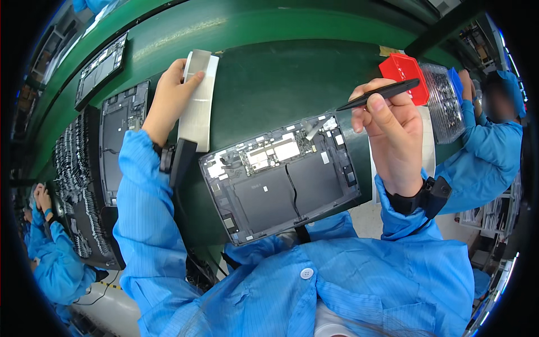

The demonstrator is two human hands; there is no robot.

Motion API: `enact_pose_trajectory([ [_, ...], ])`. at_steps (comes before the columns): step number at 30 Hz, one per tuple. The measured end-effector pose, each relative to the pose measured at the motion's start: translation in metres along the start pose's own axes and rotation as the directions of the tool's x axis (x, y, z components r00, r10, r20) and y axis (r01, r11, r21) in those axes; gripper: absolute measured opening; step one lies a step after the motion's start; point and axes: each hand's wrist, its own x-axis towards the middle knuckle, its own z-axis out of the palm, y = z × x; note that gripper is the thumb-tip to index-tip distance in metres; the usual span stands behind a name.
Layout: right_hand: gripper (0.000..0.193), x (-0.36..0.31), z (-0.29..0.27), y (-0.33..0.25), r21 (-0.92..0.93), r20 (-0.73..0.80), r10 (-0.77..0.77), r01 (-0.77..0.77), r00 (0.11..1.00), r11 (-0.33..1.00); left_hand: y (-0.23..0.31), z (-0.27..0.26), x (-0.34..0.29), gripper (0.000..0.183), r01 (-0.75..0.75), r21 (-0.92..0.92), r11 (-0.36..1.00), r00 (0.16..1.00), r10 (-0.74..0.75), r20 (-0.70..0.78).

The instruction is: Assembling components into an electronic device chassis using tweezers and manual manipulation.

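An opened tablet or thin laptop body (281, 185), with dark battery packs and a circuit board along its far edge, lies tilted on the green table in front of me. My right hand (393, 121) is closed round a slim black spudger (379, 94), held above the body's far right corner with the tip pointing left. My left hand (174, 98) pinches a long pale strip of backing sheet (197, 118) at its upper part, thumb on top. A small translucent film piece (310, 130) stands up from the body's far edge.
A red bin (405, 78) and a clear plastic tray (443, 104) stand at right, by a co-worker in blue (477, 146). More opened bodies (120, 132) (102, 70) lie at left, beside a black tray of small parts (78, 174). Another pale sheet (428, 140) lies behind my right wrist.
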Motion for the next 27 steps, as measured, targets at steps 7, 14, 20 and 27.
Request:
enact_pose_trajectory([
  [7,0.022,0.005,0.003,0.006,0.044,0.104,-0.043,0.039,0.994,0.998,0.079,0.017,-0.059,0.032,-0.1,0.057,0.993,0.995,0.099,0.019],
  [14,0.022,-0.001,0.014,0.002,0.136,0.243,-0.054,0.021,0.969,0.991,0.111,0.045,-0.132,0.046,0.525,-0.647,0.553,0.82,-0.125,0.558],
  [20,0.023,-0.012,0.014,0.0,0.13,0.221,-0.055,0.027,0.974,0.991,0.097,0.04,-0.145,0.024,0.505,-0.662,0.554,0.809,-0.036,0.587],
  [27,0.022,-0.022,0.014,0.002,0.099,0.175,-0.129,0.113,0.976,0.989,0.1,0.03,-0.164,0.01,0.468,-0.673,0.573,0.87,-0.167,0.464],
])
